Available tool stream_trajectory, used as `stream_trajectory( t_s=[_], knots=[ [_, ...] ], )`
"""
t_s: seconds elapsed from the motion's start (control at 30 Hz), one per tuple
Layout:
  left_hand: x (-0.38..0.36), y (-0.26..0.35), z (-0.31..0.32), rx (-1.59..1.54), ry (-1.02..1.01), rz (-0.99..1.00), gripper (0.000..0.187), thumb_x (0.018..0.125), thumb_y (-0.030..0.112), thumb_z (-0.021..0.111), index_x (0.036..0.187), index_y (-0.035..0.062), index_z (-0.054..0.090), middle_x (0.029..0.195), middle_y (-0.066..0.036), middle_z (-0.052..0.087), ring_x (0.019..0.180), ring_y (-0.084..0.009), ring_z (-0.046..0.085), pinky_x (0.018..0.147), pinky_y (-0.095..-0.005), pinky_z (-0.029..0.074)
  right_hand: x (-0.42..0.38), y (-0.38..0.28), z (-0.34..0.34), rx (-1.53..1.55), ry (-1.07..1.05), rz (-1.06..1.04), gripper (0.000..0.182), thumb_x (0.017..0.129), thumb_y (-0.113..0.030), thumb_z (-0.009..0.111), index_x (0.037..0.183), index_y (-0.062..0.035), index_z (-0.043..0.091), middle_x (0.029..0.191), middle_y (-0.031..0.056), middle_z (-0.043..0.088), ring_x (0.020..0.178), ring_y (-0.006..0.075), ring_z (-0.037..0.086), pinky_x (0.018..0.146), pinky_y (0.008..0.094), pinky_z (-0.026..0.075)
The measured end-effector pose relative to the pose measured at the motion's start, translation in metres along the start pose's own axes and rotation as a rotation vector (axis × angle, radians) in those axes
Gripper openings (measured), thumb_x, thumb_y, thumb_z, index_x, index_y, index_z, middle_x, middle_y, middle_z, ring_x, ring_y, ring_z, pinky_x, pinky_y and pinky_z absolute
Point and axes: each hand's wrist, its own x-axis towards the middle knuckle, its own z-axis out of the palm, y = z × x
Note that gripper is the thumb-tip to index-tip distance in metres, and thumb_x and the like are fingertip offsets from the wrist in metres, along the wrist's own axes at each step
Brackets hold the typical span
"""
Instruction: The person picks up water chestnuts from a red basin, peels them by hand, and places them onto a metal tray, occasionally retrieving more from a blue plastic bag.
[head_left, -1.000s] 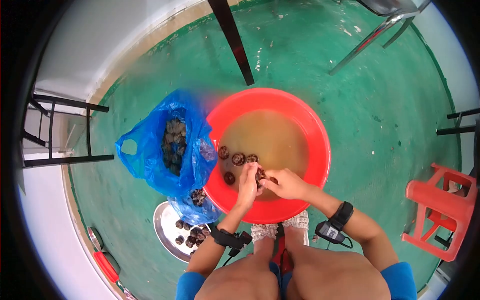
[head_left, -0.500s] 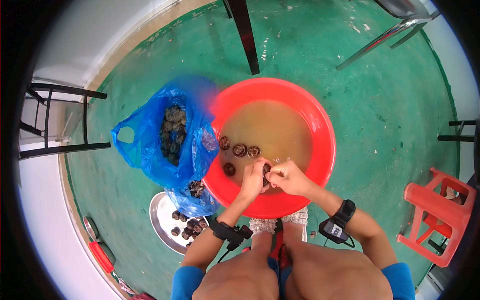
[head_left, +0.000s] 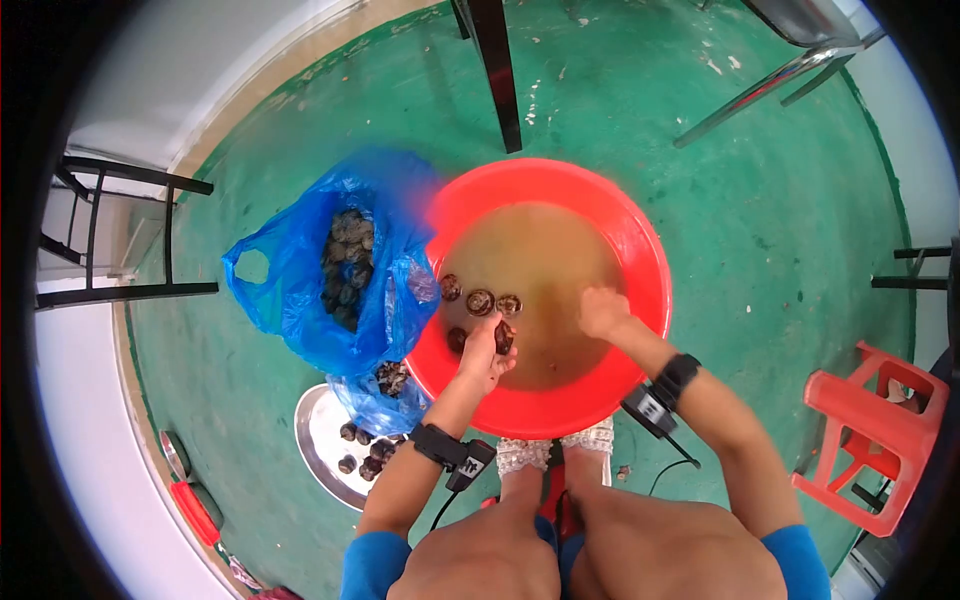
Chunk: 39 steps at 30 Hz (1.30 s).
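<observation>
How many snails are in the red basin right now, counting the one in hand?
5: three in a row by the basin left wall, one below them, one in the left hand. Murky water may hide more.

A small, dark, round snail (head_left: 503,338) sits pinched above murky brown water in a red basin (head_left: 645,260).

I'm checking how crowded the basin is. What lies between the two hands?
In the head view, only murky brown water in the red basin lies between the left hand, holding a dark snail, and the right hand.

Blurred top edge of blue bag (head_left: 330,265); red stool (head_left: 870,430) cut off at right
</observation>
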Motion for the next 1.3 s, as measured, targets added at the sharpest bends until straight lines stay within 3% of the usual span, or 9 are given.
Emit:
stream_trajectory(
  t_s=[0.17,0.3,0.43,0.5,0.67,0.87,0.97,1.13,1.3],
  knots=[
    [0.037,-0.036,-0.017,-0.175,0.011,-0.218,0.025,0.075,0.033,0.054,0.081,0.0098,0.048,0.073,-0.004,0.05,0.063,-0.0185,0.05,0.064,-0.0352,0.043,0.014,0.007,0.022,0.042,-0.294,0.168,0.031,0.078,-0.016,0.046,0.105,-0.0019,0.049,0.095,0.0149,0.057,0.086,0.0249,0.057,0.065,0.0382,0.049],
    [0.055,-0.052,-0.015,-0.283,0.002,-0.294,0.024,0.079,0.033,0.048,0.086,0.0094,0.047,0.079,-0.007,0.052,0.073,-0.0229,0.052,0.069,-0.0383,0.044,-0.002,-0.029,0.03,1.176,-0.815,0.16,0.032,0.079,-0.025,0.05,0.102,-0.0032,0.049,0.09,0.0122,0.057,0.071,0.0207,0.059,0.056,0.0341,0.05],
    [0.058,-0.06,-0.01,-0.343,-0.16,-0.239,0.027,0.082,0.034,0.04,0.09,0.0083,0.047,0.082,-0.009,0.052,0.076,-0.0267,0.054,0.068,-0.0397,0.046,-0.019,-0.047,0.014,1.263,-0.692,-0.007,0.024,0.076,-0.022,0.051,0.093,-0.0056,0.055,0.082,0.0128,0.06,0.067,0.024,0.059,0.059,0.0343,0.049],
    [0.056,-0.056,-0.005,-0.315,-0.045,-0.257,0.028,0.082,0.034,0.04,0.09,0.0081,0.046,0.083,-0.009,0.052,0.074,-0.0272,0.055,0.068,-0.0399,0.046,-0.004,-0.033,0.02,0.666,-0.143,-0.294,0.029,0.072,-0.026,0.051,0.086,-0.0017,0.059,0.085,0.0208,0.058,0.074,0.0292,0.059,0.067,0.0378,0.048],
    [0.056,-0.052,0.001,-0.345,0.091,-0.272,0.029,0.08,0.036,0.045,0.086,0.0076,0.048,0.082,-0.009,0.053,0.08,-0.0291,0.053,0.075,-0.0412,0.044,0.006,0.009,0.036,-0.054,0.048,0.214,0.027,0.07,-0.02,0.047,0.084,-0.0027,0.062,0.09,0.0192,0.058,0.083,0.0285,0.057,0.071,0.036,0.046],
    [0.061,-0.051,-0.004,-0.315,-0.121,-0.26,0.028,0.081,0.036,0.039,0.091,0.0113,0.046,0.085,-0.007,0.053,0.073,-0.0215,0.055,0.065,-0.0363,0.047,-0.006,-0.041,0.031,1.251,-0.61,0.093,0.021,0.077,-0.024,0.053,0.085,-0.0049,0.057,0.075,0.0023,0.057,0.068,0.0147,0.056,0.054,0.0292,0.048],
    [0.055,-0.039,-0.01,-0.334,-0.207,-0.239,0.029,0.081,0.038,0.037,0.089,0.0124,0.049,0.082,-0.003,0.054,0.069,-0.0186,0.053,0.056,-0.0305,0.043,-0.024,-0.059,-0.006,1.223,-0.594,-0.045,0.026,0.076,-0.024,0.054,0.088,-0.0021,0.056,0.081,0.0078,0.059,0.07,0.0189,0.057,0.056,0.03,0.048],
    [0.028,-0.011,0.0,-0.303,-0.655,-0.058,0.031,0.083,0.041,0.037,0.083,0.0136,0.052,0.068,0.0,0.054,0.052,-0.0115,0.048,0.043,-0.0225,0.033,-0.031,-0.04,-0.016,0.73,0.207,-0.526,0.044,0.07,-0.027,0.06,0.104,-0.0005,0.048,0.097,0.0169,0.054,0.08,0.0269,0.055,0.069,0.0317,0.045],
    [-0.013,0.005,0.029,0.014,-0.417,0.117,0.043,0.085,0.047,0.031,0.11,0.0144,0.042,0.074,-0.002,0.053,0.048,-0.0095,0.047,0.035,-0.0216,0.03,-0.046,-0.041,-0.034,0.851,-0.051,-0.432,0.056,0.07,-0.038,0.057,0.112,-0.0063,0.037,0.094,0.0195,0.054,0.085,0.035,0.053,0.073,0.0398,0.042]
  ],
)
